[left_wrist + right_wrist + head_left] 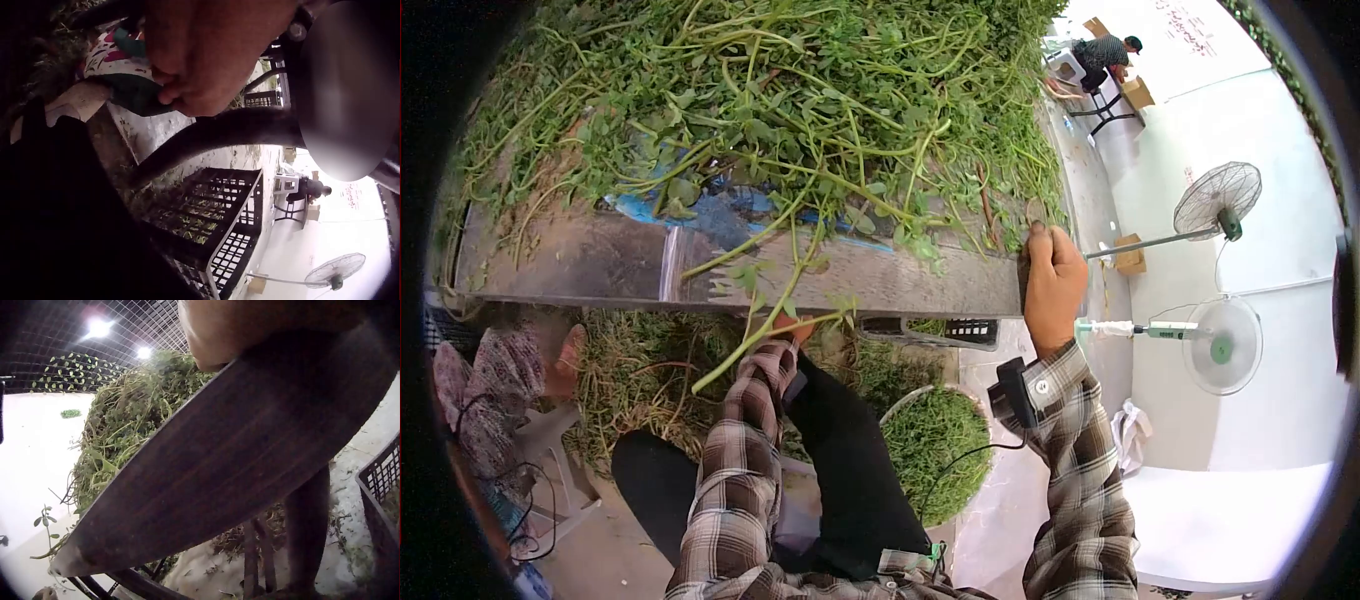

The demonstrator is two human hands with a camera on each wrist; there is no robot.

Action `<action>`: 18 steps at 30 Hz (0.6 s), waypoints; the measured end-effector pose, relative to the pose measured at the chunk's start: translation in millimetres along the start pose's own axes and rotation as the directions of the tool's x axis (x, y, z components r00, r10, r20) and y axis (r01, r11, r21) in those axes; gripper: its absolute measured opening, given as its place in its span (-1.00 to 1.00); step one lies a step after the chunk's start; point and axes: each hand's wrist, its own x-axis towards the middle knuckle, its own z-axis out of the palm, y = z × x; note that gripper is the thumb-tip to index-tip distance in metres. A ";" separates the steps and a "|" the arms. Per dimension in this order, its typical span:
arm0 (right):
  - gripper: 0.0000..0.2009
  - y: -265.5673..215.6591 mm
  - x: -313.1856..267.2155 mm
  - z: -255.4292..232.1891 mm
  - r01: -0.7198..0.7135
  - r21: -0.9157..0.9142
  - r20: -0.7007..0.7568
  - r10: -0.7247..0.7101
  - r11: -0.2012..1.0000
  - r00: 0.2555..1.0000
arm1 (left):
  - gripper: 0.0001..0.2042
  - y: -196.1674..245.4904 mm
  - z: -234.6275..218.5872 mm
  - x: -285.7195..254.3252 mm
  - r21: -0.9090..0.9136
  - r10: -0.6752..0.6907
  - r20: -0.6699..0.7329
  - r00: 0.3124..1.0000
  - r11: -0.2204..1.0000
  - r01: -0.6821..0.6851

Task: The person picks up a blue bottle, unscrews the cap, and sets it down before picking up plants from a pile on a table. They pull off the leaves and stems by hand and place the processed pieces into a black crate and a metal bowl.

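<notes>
Leafy green stems (830, 110) lie heaped on a wooden table (920, 280), several hanging over its front edge. My right hand (1055, 285) grips the table's edge at the right of the heap; in the right wrist view the hand (262, 325) is above the dark board (219, 444), its fingertips out of sight. My left hand (797, 328) is low by the front edge, partly behind a drooping stem (770, 335). In the left wrist view the left hand (212, 56) has bent fingers, and whether they hold anything cannot be told.
Below the table are a round container of greens (935, 450), a black crate (972, 332) and loose stems on the floor (645, 370). Another person's patterned clothing (500, 370) is at the left. Two fans (1220, 200) stand right; a person (1100, 58) is farther back.
</notes>
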 end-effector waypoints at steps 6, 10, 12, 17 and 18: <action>-0.70 -5.4 -1.6 0.1 -0.030 0.071 0.024 0.029 0.997 0.999 | -0.77 1.8 11.4 -14.6 -0.079 0.005 0.012 1.000 0.997 -0.004; -0.71 -7.0 -1.2 -0.7 0.015 0.034 0.004 -0.015 0.999 1.000 | -0.76 4.4 12.2 -24.1 -0.105 0.022 0.016 1.000 0.994 -0.021; -0.71 -6.4 -1.2 -1.4 0.005 0.028 -0.002 -0.005 1.000 1.000 | -0.75 4.0 14.0 -31.1 -0.113 0.034 0.018 0.999 0.993 -0.032; -0.71 -8.9 -1.2 -0.2 -0.026 0.049 0.007 0.025 0.998 1.000 | -0.74 3.7 16.7 -52.2 -0.128 0.031 0.021 0.999 0.991 -0.028; -0.70 -6.9 -1.0 0.0 -0.014 0.037 0.002 0.014 0.999 1.000 | -0.74 4.6 15.9 -49.7 -0.133 0.036 0.009 0.999 0.990 -0.035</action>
